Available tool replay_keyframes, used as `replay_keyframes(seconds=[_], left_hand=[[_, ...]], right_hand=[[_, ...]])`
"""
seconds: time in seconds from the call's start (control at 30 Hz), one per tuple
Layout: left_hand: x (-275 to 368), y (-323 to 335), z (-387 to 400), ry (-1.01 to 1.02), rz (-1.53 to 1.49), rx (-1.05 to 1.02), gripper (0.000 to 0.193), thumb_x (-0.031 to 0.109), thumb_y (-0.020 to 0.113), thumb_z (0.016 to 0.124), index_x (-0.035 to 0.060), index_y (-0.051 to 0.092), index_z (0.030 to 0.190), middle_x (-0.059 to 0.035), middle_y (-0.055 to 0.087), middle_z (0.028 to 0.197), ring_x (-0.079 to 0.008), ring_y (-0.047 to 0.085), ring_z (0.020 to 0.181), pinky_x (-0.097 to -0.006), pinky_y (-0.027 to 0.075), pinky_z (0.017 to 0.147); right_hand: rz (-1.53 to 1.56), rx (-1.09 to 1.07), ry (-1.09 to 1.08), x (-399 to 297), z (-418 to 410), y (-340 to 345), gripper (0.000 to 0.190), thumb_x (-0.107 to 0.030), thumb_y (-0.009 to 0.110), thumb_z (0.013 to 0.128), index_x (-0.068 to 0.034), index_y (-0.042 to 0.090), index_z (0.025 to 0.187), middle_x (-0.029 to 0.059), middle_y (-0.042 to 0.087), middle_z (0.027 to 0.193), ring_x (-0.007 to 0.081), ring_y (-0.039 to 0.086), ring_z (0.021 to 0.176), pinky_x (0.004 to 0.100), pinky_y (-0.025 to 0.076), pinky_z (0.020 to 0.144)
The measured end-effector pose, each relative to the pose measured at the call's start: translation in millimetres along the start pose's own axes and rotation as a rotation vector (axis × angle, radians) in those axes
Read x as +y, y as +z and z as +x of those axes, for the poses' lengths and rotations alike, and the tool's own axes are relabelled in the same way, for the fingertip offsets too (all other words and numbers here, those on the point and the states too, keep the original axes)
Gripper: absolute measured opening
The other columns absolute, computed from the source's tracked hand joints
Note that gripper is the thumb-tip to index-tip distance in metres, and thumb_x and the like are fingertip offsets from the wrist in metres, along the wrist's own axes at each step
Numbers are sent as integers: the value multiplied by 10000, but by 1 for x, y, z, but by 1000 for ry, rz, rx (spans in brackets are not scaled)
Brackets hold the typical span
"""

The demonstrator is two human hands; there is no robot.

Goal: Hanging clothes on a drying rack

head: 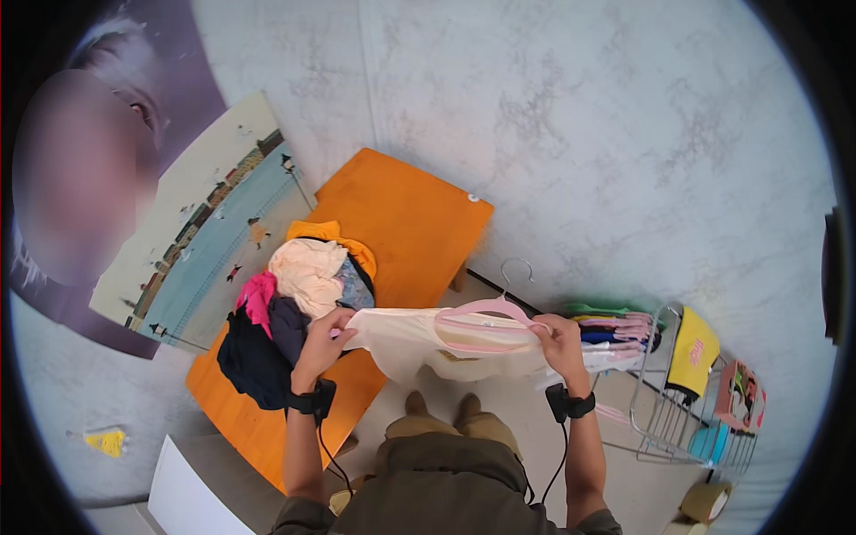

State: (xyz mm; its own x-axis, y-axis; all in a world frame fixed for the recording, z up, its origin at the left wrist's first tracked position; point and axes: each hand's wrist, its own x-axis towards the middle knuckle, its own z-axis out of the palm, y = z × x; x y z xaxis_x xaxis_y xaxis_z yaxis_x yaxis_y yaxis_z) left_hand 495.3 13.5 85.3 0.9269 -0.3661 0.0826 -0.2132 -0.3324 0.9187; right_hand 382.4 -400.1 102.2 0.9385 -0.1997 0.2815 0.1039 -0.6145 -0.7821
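Note:
A cream-coloured shirt (pixel 394 334) is stretched between my two hands in front of my body. Inside its neckline sits a pink clothes hanger (pixel 491 307), its metal hook standing up beyond the collar. At the shirt's left end, my left hand (pixel 328 341) pinches the fabric between thumb and fingers. My right hand (pixel 560 338) grips the garment and hanger at the right side of the neck opening. The lower part of the shirt hangs down out of clear sight.
An orange wooden table (pixel 401 207) bears a heap of crumpled clothes (pixel 307 267) on my left. To the right, a metal wire rack (pixel 669 414) holds a yellow cloth (pixel 692 348), a pink box (pixel 735 394) and a blue item (pixel 710 443). Garments on hangers (pixel 615 328) hang beside it.

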Motion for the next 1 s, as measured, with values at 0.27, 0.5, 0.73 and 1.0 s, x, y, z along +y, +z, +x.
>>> replay_keyframes(seconds=[0.27,0.5,0.73,1.0], left_hand=[[28,51,37,373,209,-224,385,-12,685,763,-3,584,1134,-166,637,1012,-312,614,950,-343,472,838],[50,155,40,146,294,-696,138,50,623,824,-21,624,942,-244,617,858,-435,583,799,-401,479,701],[62,219,58,377,346,-579,84,54,598,836,-20,605,876,-230,591,796,-439,563,748,-401,454,641],[120,206,74,160,566,-582,92,60,594,838,-31,593,825,-222,568,715,-393,586,689,-370,444,620]], right_hand=[[118,73,184,38,-70,-12,157,-116,700,849,0,697,954,126,681,855,203,611,690,284,473,558],[38,84,412,68,-136,-43,169,-153,708,845,-11,703,936,146,675,816,241,632,680,310,497,597],[67,130,367,141,-179,-71,286,-213,698,843,-8,668,1040,201,648,1020,355,616,966,400,482,857],[-285,177,704,295,-241,-76,399,-186,674,804,-15,603,1158,235,594,1175,399,566,1085,444,462,935]])
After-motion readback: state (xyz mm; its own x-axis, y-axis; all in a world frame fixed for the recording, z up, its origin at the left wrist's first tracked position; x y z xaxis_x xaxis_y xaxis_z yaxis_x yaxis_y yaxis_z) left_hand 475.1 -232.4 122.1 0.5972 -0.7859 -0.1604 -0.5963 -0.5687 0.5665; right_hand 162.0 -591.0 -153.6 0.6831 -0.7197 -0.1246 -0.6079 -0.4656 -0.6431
